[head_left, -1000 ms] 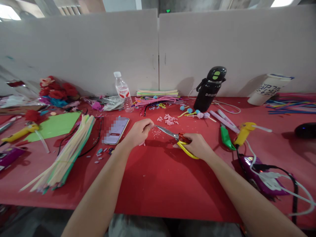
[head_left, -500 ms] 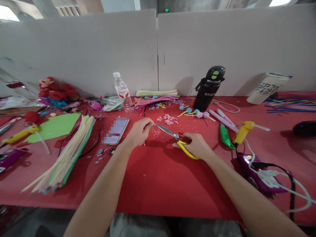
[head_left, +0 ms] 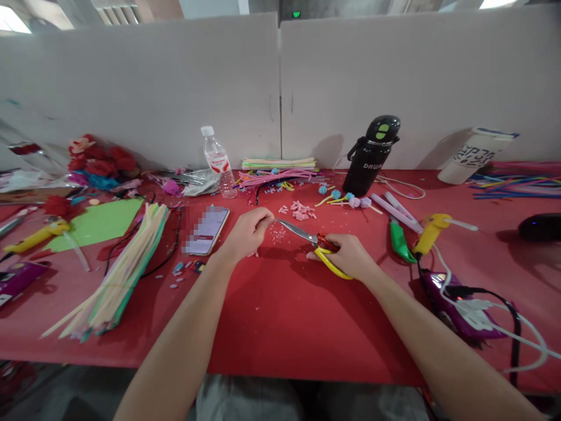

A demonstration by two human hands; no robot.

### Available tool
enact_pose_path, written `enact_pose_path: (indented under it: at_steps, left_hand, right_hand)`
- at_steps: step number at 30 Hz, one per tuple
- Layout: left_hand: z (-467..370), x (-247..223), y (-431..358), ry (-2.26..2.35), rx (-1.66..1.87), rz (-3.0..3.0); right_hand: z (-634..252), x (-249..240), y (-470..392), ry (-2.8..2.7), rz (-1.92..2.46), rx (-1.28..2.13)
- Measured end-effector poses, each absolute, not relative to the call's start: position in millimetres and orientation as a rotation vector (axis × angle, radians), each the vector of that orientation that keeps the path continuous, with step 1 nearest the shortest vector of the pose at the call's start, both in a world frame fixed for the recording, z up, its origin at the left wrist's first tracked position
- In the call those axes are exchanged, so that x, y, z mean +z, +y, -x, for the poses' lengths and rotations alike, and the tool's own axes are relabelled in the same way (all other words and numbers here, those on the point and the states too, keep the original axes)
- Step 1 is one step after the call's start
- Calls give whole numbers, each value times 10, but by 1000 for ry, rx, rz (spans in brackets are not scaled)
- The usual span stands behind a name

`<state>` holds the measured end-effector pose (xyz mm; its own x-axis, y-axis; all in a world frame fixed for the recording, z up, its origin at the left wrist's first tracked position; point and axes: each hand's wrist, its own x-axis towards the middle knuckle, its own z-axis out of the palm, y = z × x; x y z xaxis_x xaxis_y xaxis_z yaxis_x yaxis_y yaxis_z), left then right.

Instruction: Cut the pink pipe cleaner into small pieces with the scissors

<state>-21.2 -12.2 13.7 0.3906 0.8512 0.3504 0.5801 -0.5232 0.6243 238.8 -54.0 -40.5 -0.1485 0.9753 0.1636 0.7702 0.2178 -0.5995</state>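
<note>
My right hand [head_left: 346,255] is closed around the yellow and red handles of a pair of scissors [head_left: 298,230]. The blades point left, their tips right at the fingertips of my left hand [head_left: 252,229]. That hand is pinched closed; whatever sits between its fingers is too small to name. A bit of pink shows under it. Below the blades, tiny pale clippings [head_left: 279,234] are scattered on the red table [head_left: 280,327]. Just behind lies a small pile of short pink pieces [head_left: 302,210].
Left of my arms are a phone [head_left: 209,231], a bundle of pale pipe cleaners [head_left: 125,272] and a yellow glue gun [head_left: 37,235]. A water bottle [head_left: 218,164] and black flask [head_left: 370,156] stand behind. At right are another glue gun [head_left: 432,234] and a purple power strip [head_left: 460,310] with cables.
Both hands and the scissors stay almost in place. The view has shifted very slightly; nothing was taken up or let go.
</note>
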Motion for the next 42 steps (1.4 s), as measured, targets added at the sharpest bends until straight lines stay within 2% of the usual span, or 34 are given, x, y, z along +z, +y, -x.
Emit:
enact_pose_path:
  at_steps: [42]
  left_hand:
    - [218, 143, -115, 1283, 916, -2271]
  right_hand:
    - [-2370, -368, -572, -1969, 1619, 539]
